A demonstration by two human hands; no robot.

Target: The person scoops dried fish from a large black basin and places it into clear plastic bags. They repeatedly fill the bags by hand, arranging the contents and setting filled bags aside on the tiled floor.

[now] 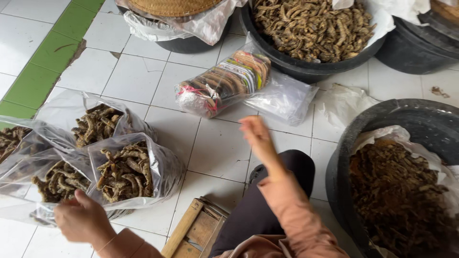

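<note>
Below, itemised by clock position from mid-floor:

- Left hand point(82, 220), at 8 o'clock: fingers curled, resting against lower edge of clear plastic bag point(128, 173) filled with dried brown curled pieces; grasp or mere touch could not be told.
- Right hand point(256, 137), at centre: raised over white floor tiles point(217, 148), fingers loosely extended, motion-blurred, nothing held.
- Three more clear bags of same dried pieces, at 9 o'clock: one point(98, 123) behind the touched bag, one point(60, 181) just to its left, one point(12, 141) cut off by frame edge.
- Clear packet of stacked colourful labels point(224, 83), at 12 o'clock, lying on tiles, apart from right hand.
- Black tub point(306, 69) heaped with dried pieces, at 1 o'clock.
- Black tub lined with white plastic point(382, 124), dark brown dried matter inside, at 4 o'clock.
- Further black tub point(416, 48), at 2 o'clock, partly out of frame.
- Woven lid point(169, 6) over plastic-lined tub, at 11 o'clock.
- Small wooden stool point(193, 229), at 6 o'clock, beside dark-trousered knee.
- Green tile strip point(45, 57), at 10 o'clock.
</note>
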